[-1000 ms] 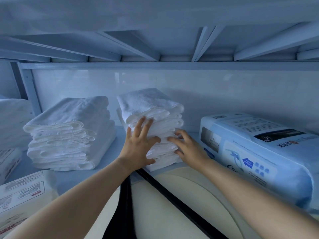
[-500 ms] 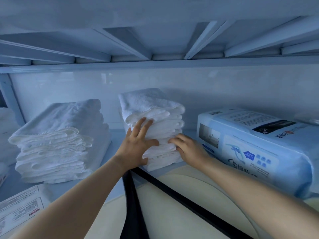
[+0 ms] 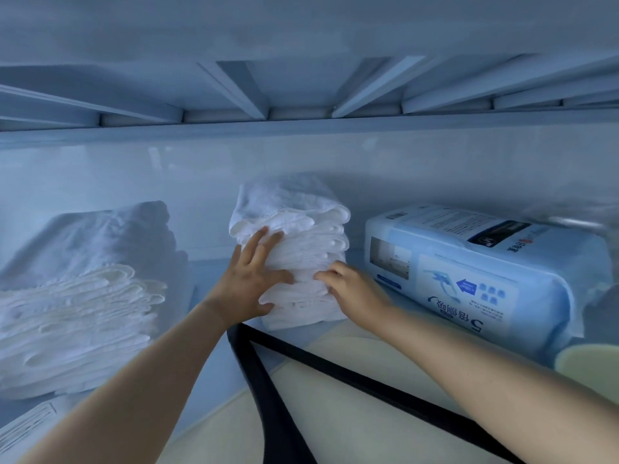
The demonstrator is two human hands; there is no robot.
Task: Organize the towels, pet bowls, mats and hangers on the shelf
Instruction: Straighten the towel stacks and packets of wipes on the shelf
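A stack of folded white towels point(image 3: 301, 229) stands in the middle of the shelf point(image 3: 207, 283). My left hand point(image 3: 249, 281) presses flat against the stack's front left face, fingers spread and straight. My right hand point(image 3: 351, 289) touches the lower right front of the same stack with its fingertips. A second, wider stack of white towels point(image 3: 83, 296) lies to the left, apart from both hands.
A blue plastic-wrapped pack point(image 3: 475, 276) lies to the right of the middle stack, close beside my right hand. A cream mat with black edging point(image 3: 335, 413) lies in front, under my arms. A printed box corner point(image 3: 26, 426) shows at lower left. The upper shelf's ribs point(image 3: 301, 92) hang overhead.
The view has shifted right, so the left stack slid toward the frame's edge. Both hands stay on the middle stack; my right hand sits slightly lower on its front.
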